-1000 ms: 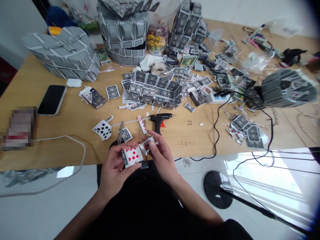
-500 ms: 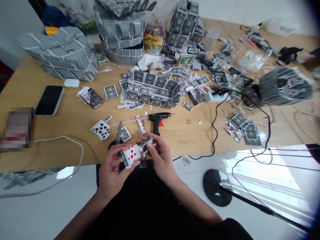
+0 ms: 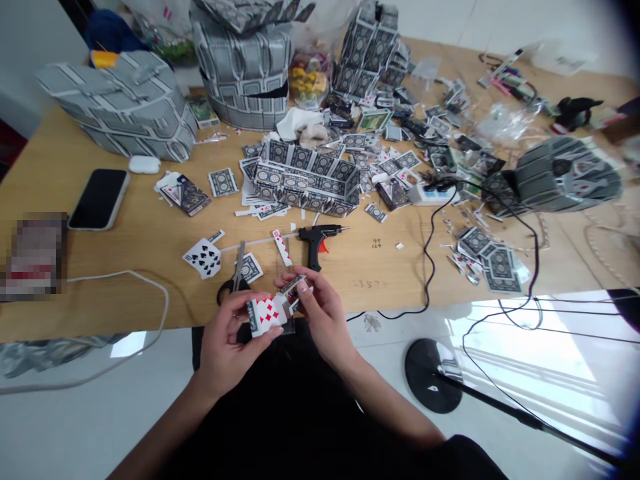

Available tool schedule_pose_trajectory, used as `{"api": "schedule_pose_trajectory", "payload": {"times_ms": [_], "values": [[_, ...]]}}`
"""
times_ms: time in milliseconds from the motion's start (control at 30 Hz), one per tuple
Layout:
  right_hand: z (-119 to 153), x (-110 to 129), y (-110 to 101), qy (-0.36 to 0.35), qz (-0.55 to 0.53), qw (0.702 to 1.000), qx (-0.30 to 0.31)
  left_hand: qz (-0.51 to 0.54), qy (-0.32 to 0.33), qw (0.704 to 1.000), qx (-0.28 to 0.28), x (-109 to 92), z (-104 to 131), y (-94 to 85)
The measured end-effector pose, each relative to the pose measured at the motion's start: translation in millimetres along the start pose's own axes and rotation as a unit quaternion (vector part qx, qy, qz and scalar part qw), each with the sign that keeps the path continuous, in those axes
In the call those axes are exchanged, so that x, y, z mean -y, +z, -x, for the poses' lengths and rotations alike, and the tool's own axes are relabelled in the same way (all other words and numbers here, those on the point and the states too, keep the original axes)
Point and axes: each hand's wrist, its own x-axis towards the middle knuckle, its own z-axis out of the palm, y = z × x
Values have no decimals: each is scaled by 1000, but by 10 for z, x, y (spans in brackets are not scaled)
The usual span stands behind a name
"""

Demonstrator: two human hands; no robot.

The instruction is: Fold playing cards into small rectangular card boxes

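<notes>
My left hand (image 3: 227, 343) is closed on a folded playing card (image 3: 269, 315) with red diamonds and a dark patterned edge. Close beside it, my right hand (image 3: 325, 313) grips a small folded card piece (image 3: 294, 288) with a dark back; its full shape is partly covered by the fingers. The two pieces meet or nearly meet; I cannot tell whether they are joined. Just beyond the hands lie black-handled scissors (image 3: 234, 283), a cut card strip (image 3: 281, 247), a black glue gun (image 3: 314, 243) with an orange trigger, and a ten of spades (image 3: 203, 258).
An open box made of cards (image 3: 305, 183) sits mid-table. Large card-built forms (image 3: 120, 110) stand at the back left, another (image 3: 570, 175) at the right. A phone (image 3: 99, 200) lies left. Black cables (image 3: 431, 267) run over the right side near a power strip (image 3: 433, 194).
The diamond card in my left hand has turned a little and shifted slightly right, closer to the piece in my right hand. Both hands keep their grip.
</notes>
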Motion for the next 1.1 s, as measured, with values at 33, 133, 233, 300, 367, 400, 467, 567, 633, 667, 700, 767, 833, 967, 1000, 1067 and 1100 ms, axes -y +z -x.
{"api": "schedule_pose_trajectory", "payload": {"times_ms": [33,133,233,300,367,400,467,567,633,667,700,767,833,967,1000,1067,1100], "values": [[1,1,1,2,2,1000,-3,5,-1,1000,5,-4,3,-6],[5,8,10,8,4,1000,-3,16,-15,999,24,-20,9,-12],[14,21,23,11,-1,1000,4,15,-17,1000,13,-18,10,-7],[21,30,28,13,-3,1000,12,8,-12,1000,-7,5,3,-3],[29,39,27,8,-1,1000,24,-7,-2,1000,-19,40,-10,0],[32,41,24,6,1,999,32,-17,9,1000,-22,60,-18,-1],[37,43,10,5,3,999,42,-35,35,998,-26,95,-36,-4],[40,41,-22,16,4,998,55,-42,61,997,-25,127,-53,-12],[42,42,-41,18,5,998,68,-36,62,997,-21,134,-53,-13],[43,44,-48,16,4,997,75,-34,60,997,-21,135,-50,-12],[45,48,-53,12,4,997,82,-33,56,998,-22,134,-46,-8],[46,55,-57,3,3,996,94,-30,45,998,-31,128,-38,4],[45,57,-55,-4,2,994,108,-22,35,998,-41,113,-33,17],[32,27,-36,-7,-2,994,110,-28,7,999,-43,76,-25,25],[29,16,-29,-8,2,995,100,-36,3,999,-40,76,-20,23],[29,-4,-12,-10,17,997,77,-52,11,998,-32,99,-8,13],[32,-10,-3,-8,24,998,66,-59,24,998,-26,121,-3,6]]}}
